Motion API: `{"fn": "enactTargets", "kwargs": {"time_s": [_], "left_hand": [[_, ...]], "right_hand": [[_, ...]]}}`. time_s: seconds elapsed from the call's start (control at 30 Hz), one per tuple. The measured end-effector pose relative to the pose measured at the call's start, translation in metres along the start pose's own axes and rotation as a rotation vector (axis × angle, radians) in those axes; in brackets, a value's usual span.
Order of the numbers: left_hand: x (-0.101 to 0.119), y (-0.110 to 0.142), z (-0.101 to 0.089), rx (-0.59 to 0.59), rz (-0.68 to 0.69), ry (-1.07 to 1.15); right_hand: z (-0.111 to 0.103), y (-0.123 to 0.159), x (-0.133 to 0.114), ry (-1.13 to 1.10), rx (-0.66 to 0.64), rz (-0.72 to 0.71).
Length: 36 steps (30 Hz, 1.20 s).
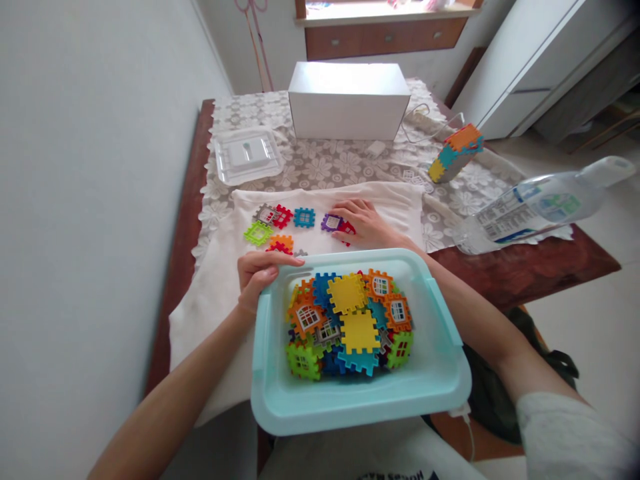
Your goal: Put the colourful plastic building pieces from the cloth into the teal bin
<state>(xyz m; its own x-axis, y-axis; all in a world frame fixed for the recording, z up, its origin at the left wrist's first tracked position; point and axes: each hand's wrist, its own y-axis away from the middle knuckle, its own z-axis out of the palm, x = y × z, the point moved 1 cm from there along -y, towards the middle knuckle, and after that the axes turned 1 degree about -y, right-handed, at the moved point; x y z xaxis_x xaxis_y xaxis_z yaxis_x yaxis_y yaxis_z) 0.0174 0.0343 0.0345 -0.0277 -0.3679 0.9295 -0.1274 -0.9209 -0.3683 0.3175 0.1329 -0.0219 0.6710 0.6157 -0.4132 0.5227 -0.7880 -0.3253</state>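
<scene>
My left hand (257, 275) is closed on the far left corner of a light-blue plastic tub (435, 393), its index finger lying along the rim. Inside the tub is a heap of toothed building pieces, with two yellow panels (347, 293) on top among orange, blue, green and grey ones. Beyond the tub, my right hand (367, 223) lies flat and open on the white cloth. Its fingers touch a red piece (347, 233), partly covered, next to a purple window piece (331, 222). To the left lie a blue window piece (304, 217), a green one (258, 233) and several others.
A white box (350, 110) stands at the table's back, with a clear plastic lid (249, 157) left of it. On the right are a built block of pieces (455, 153) and a large clear bottle (540, 203) leaning over the table edge. A wall (100, 167) runs along the left.
</scene>
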Motion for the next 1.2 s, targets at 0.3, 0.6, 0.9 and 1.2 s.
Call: {"fn": "enactTargets", "kwargs": {"time_s": [0.3, 0.6, 0.9, 1.2], "left_hand": [[0.003, -0.004, 0.002, -0.012, 0.021, 0.009], [0.003, -0.006, 0.0, -0.077, 0.045, 0.06], [0.005, -0.003, 0.004, 0.009, 0.014, 0.011], [0.007, -0.006, 0.002, -0.053, 0.025, 0.029]], "right_hand": [[-0.001, 0.002, -0.004, -0.086, 0.05, -0.097], [-0.012, 0.005, -0.011, -0.215, 0.052, -0.068], [-0.022, 0.01, -0.019, -0.388, -0.034, 0.04], [-0.007, 0.006, -0.01, -0.145, -0.032, -0.095]]}}
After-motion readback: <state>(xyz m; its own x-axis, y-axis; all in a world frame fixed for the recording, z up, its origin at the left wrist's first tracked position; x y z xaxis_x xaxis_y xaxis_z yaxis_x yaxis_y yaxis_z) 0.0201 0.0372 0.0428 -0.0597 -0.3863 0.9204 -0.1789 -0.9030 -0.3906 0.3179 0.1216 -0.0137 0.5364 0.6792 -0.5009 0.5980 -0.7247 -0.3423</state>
